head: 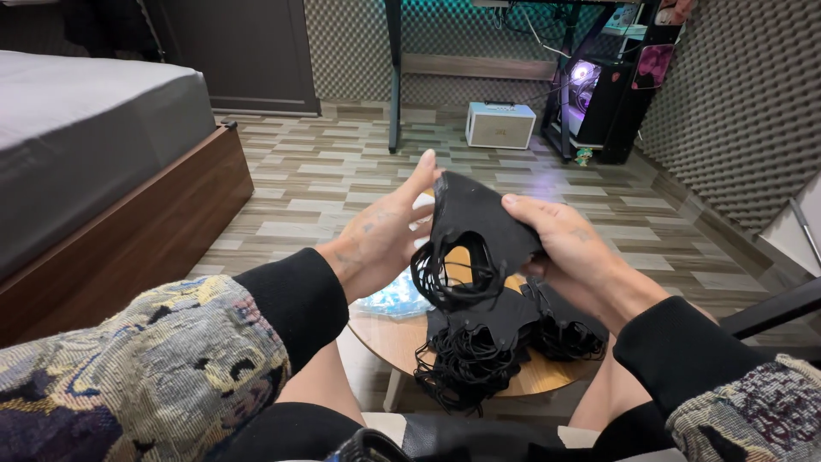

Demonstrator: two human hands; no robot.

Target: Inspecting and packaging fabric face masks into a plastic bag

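Your left hand has its fingertips tucked behind the black masks, so you can't tell how many it's pinching, and your right hand covers the stack's right edge and blocks part of the pile of black masks on the round wooden table. The clear plastic wrapper is mostly hidden under your left wrist. Up top the frame cuts off the desk and the lit computer case, and the bed runs off the left edge.
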